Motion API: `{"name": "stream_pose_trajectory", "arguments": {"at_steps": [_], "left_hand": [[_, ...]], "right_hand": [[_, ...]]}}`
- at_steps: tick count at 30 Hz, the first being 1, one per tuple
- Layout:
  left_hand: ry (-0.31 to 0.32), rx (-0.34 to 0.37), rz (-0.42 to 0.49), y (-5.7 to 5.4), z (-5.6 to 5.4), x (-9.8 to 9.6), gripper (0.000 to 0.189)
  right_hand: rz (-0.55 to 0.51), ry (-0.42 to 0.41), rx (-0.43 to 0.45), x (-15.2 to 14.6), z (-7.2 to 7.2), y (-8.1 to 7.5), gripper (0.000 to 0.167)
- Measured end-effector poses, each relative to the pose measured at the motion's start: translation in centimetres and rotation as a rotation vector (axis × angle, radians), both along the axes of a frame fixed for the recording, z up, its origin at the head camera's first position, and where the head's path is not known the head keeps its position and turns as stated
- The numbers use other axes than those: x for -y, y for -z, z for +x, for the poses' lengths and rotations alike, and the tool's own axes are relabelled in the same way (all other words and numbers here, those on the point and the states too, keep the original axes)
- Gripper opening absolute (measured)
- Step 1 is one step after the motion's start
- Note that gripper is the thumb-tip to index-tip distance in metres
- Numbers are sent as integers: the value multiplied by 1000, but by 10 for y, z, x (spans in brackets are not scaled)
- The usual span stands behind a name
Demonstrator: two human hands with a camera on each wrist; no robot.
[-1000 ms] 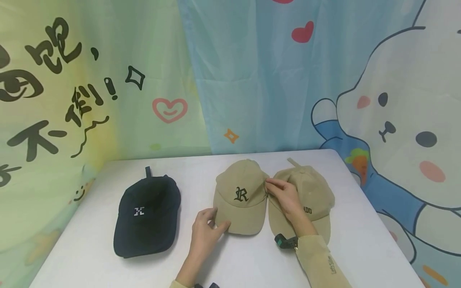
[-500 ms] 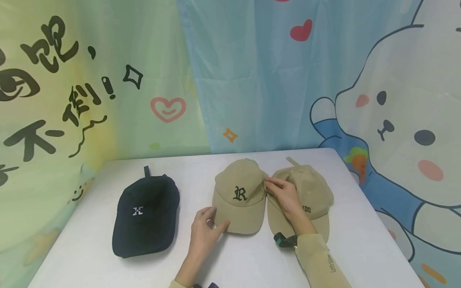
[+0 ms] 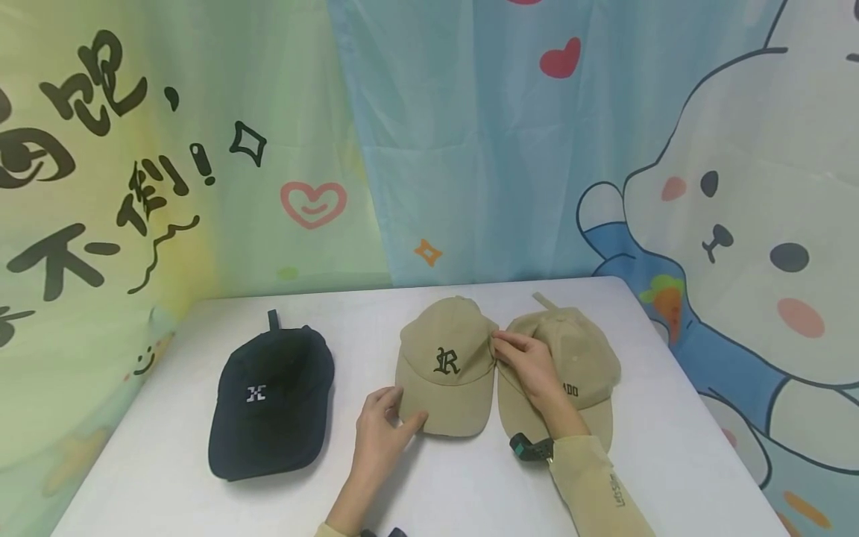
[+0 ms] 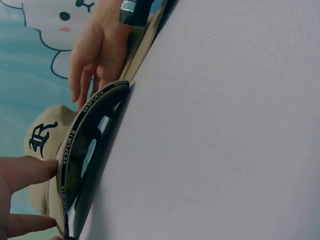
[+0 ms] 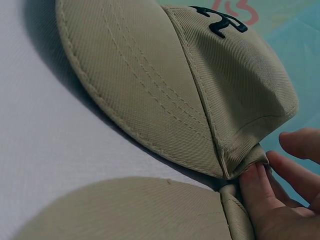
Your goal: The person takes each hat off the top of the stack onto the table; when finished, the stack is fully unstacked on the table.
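A beige baseball cap (image 3: 444,365) with a dark letter R faces me on the table. My left hand (image 3: 382,432) holds the left front corner of its brim, thumb and fingers spread along the edge. In the left wrist view the dark underside of the brim (image 4: 90,130) and its lettered binding show. At the cap's right side my right hand (image 3: 533,365) holds the lower fabric edge with its fingertips, a fold of cloth (image 5: 250,162) between them. Beneath that hand lies a second beige cap (image 3: 584,358), its lettering partly covered.
A black cap (image 3: 275,403) with a small white emblem lies on the left of the white table (image 3: 429,492). The two beige caps sit side by side, brims nearly meeting. A printed curtain (image 3: 443,186) hangs behind the table.
The head view has shifted slightly. Both hands and all the caps keep their places.
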State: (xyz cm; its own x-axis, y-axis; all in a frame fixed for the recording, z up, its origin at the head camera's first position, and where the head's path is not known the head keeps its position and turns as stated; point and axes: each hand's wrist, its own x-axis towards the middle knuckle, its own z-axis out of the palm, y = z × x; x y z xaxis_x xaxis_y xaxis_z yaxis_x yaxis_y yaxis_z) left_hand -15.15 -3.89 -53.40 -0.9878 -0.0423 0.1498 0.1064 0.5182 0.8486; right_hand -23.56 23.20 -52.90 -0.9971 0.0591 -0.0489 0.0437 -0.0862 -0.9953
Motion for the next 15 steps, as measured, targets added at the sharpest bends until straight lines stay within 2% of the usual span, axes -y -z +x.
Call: {"name": "stream_pose_trajectory", "arguments": {"at_steps": [15], "left_hand": [[-4, -2, -14, -2, 1, -2, 62]], "right_hand": [[34, -72, 3, -3, 0, -1, 46]]}}
